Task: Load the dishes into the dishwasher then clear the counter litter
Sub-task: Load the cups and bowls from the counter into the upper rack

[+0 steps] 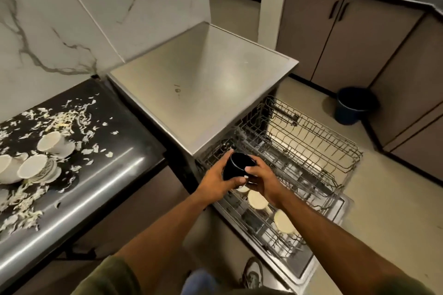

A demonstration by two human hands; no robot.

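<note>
I hold a black cup (pixel 236 166) with both hands over the open dishwasher. My left hand (pixel 219 181) grips its left side and bottom, and my right hand (pixel 261 178) grips its right side. The cup tilts with its mouth toward the upper right. Below it, the lower rack (pixel 268 223) carries cream cups (pixel 257 199) turned upside down. The pulled-out upper rack (pixel 309 143) looks bare. On the black counter (pixel 115 175) at the left lie several white cups (pixel 56 143) on their sides among scattered pale litter shreds (pixel 64 118).
The dishwasher's steel top (pixel 203 84) stands between the counter and the racks. Its open door (pixel 304 268) juts over the floor beside my shoe (pixel 251 273). A dark blue bucket (pixel 354 105) sits by brown cabinets (pixel 347 38) at the right.
</note>
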